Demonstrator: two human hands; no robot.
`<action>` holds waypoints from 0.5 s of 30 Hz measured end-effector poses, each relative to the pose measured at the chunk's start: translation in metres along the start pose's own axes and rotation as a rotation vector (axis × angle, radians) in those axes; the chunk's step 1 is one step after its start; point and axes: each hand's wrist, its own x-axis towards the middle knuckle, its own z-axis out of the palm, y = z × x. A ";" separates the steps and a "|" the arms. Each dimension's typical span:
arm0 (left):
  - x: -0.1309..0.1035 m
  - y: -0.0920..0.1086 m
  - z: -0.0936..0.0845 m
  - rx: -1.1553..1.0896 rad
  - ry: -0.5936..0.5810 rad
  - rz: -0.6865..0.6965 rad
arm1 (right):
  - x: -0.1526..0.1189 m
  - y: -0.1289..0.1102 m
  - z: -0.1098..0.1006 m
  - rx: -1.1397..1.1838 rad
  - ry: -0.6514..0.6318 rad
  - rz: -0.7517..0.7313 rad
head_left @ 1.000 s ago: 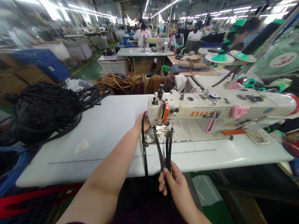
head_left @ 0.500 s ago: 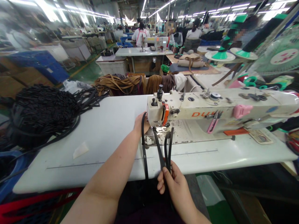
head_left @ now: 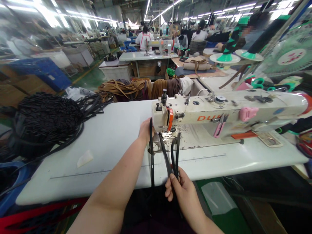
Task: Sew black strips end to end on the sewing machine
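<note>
My right hand (head_left: 182, 186) is closed around several black straps (head_left: 165, 154) in front of the sewing machine (head_left: 195, 110), below the table's front edge. One strap runs from this hand up to the presser foot (head_left: 168, 134); another bends into a narrow loop beside it. My left hand (head_left: 145, 129) reaches behind the left end of the machine head, where its fingers are hidden. A black strap (head_left: 152, 162) passes over that hand and hangs down across the table edge.
A large bundle of black straps (head_left: 46, 120) lies on the left of the white table (head_left: 114, 130), with a pale scrap (head_left: 85, 158) nearby. Pink thread snips (head_left: 219, 128) hang on the machine. Brown straps (head_left: 126, 88) are heaped behind. Thread cones (head_left: 226, 48) stand at the right.
The camera view has shifted slightly, so the machine appears a little further left. Both hands stay in almost the same place, and the right hand keeps its hold on the straps.
</note>
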 end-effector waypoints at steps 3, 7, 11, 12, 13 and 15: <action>-0.013 0.002 -0.001 -0.046 0.051 0.011 | 0.000 0.001 -0.001 -0.019 0.002 -0.010; -0.042 0.001 0.002 -0.012 0.057 0.064 | 0.000 0.001 -0.002 -0.034 0.001 -0.021; -0.073 0.002 0.003 0.073 0.012 0.281 | -0.004 -0.002 -0.007 -0.026 -0.013 0.008; -0.080 0.003 0.002 0.107 -0.011 0.334 | -0.006 -0.002 -0.009 -0.022 -0.022 0.017; -0.086 0.005 0.000 0.145 -0.031 0.369 | -0.008 -0.003 -0.012 -0.017 -0.031 0.025; -0.097 0.007 -0.002 0.213 -0.058 0.395 | -0.012 -0.004 -0.016 0.004 -0.048 0.030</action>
